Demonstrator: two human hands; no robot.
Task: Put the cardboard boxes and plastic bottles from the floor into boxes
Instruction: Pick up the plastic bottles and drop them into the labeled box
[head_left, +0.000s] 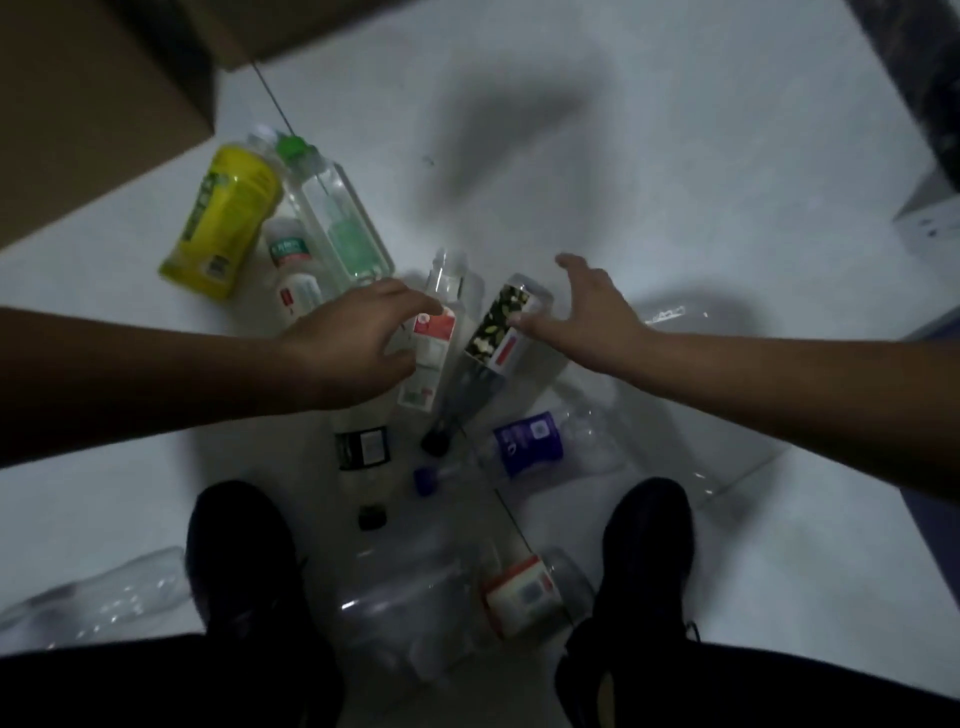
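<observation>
Several plastic bottles lie on the white floor. My left hand (353, 345) hovers with fingers spread over a clear bottle with a red-and-white label (434, 343), fingertips at its label. My right hand (587, 306) is open beside a bottle with a dark patterned label (496, 332), thumb touching it. A yellow bottle (221, 221) and a clear green-capped bottle (337, 218) lie at the far left. A blue-labelled bottle (530, 441), a black-labelled bottle (363, 449) and a red-labelled bottle (519, 590) lie near my feet.
A large brown cardboard box (88, 93) stands at the top left. My two black shoes (244, 561) (644, 556) flank the bottles. A crushed clear bottle (104, 592) lies at the lower left. A dark object (930, 83) and a white box (930, 218) sit at the right edge.
</observation>
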